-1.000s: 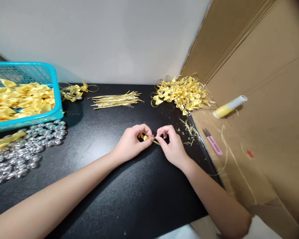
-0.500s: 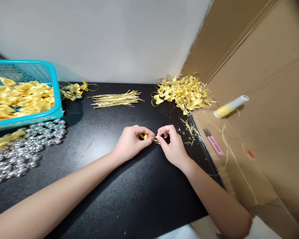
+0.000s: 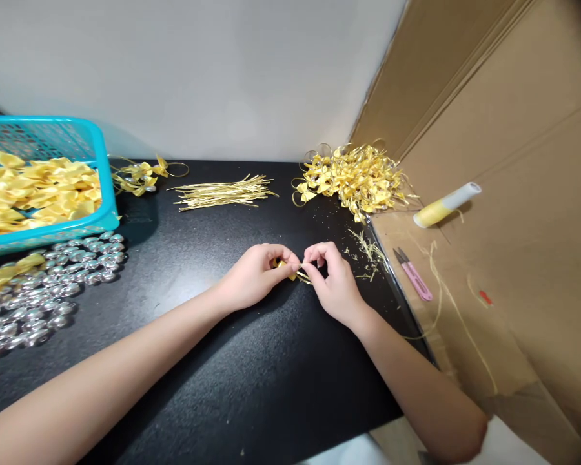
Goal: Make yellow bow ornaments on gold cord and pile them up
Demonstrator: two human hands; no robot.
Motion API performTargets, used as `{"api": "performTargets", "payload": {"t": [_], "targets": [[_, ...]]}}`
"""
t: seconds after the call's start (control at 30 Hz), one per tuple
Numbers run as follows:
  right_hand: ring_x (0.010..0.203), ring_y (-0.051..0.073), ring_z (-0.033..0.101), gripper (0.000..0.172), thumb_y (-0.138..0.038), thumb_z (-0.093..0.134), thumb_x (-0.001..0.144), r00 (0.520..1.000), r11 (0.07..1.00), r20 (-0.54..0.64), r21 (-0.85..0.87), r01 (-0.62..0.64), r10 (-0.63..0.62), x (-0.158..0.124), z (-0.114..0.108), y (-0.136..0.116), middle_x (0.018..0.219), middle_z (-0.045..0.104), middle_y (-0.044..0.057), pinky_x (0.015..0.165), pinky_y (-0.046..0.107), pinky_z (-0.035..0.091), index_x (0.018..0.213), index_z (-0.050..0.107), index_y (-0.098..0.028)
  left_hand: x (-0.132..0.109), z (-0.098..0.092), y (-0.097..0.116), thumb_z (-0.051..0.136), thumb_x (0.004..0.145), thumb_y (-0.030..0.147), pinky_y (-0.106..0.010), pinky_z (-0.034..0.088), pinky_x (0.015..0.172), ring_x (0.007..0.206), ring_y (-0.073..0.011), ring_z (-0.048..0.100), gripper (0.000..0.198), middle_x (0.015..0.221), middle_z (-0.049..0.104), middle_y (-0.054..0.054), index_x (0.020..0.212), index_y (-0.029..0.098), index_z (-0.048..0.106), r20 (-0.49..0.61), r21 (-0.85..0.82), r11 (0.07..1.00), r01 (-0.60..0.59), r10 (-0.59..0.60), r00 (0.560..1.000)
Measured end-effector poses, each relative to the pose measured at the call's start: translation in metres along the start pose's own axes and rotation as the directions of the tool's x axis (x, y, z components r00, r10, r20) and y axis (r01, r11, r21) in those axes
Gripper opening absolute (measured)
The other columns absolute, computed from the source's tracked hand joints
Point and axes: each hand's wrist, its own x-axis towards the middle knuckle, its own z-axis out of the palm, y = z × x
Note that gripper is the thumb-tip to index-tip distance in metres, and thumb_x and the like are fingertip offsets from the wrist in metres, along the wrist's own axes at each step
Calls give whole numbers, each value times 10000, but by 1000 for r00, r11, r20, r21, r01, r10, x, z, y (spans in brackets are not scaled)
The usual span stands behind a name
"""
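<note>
Near the middle of the black table (image 3: 213,374), my left hand (image 3: 259,274) pinches a yellow bow (image 3: 281,265) that is mostly covered by its fingers. Thumb and forefinger of my right hand (image 3: 333,279) are closed on a thin gold wire (image 3: 303,277) just right of the bow. The fingertips of both hands nearly touch. Behind them lies a bundle of straight gold wires (image 3: 225,192). A pile of yellow bows with wire loops (image 3: 361,177) is at the back right.
At the left, a blue basket (image 3: 107,187) holds yellow bows, with silver beads (image 3: 53,290) in front. More looped bows (image 3: 142,177) lie beside it. Wire scraps (image 3: 369,250), pink snips (image 3: 414,276) and a tube (image 3: 446,205) are at the right, by cardboard (image 3: 527,213).
The view has shifted slightly. My hands stay together, and a little more of the curved gold wire shows below the fingertips.
</note>
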Motion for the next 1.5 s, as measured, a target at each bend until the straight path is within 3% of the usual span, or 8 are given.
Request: {"api": "performTargets", "payload": {"t": [0.37,0.6,0.77,1.0,1.5], "targets": [[793,190,557,165,-118,532,863,999,998,-15,-36,41,-42,1,-2,-2,851,610,11,750,359,435,856,443,-256,2,-7,7,627,801,360,-238,390,574,622,-128,544,217,698,644,-11,755,151,661,109,-198,972,129,-108,988],[832,212,562,169,-96,595,793,978,988,-164,-108,111,-127,1,-9,-15,848,609,25,786,392,444,771,517,-245,4,-7,8,665,776,328,-270,453,691,696,-147,601,182,748,691,-31,749,150,684,76,-297,946,133,-115,990],[829,228,553,120,-175,682,796,976,977,-170,-191,100,-134,1,-8,-17,832,610,31,768,418,433,723,641,-261,4,-7,7,666,777,322,-291,466,731,733,-162,620,171,775,710,-36,747,156,697,70,-299,947,113,-96,993],[800,211,556,79,-211,729,784,967,974,-225,-216,72,-121,1,-3,-15,798,621,22,765,413,437,731,696,-260,3,-6,9,685,760,324,-290,445,767,795,-174,620,173,788,699,-27,766,152,686,104,-346,920,184,-157,982],[821,196,563,93,-168,681,808,981,981,-176,-187,45,-78,0,1,-16,818,648,21,790,396,439,745,698,-233,3,-7,11,768,698,325,-299,437,834,842,-177,633,189,835,737,-35,754,151,721,75,-390,899,199,-184,980]]}}
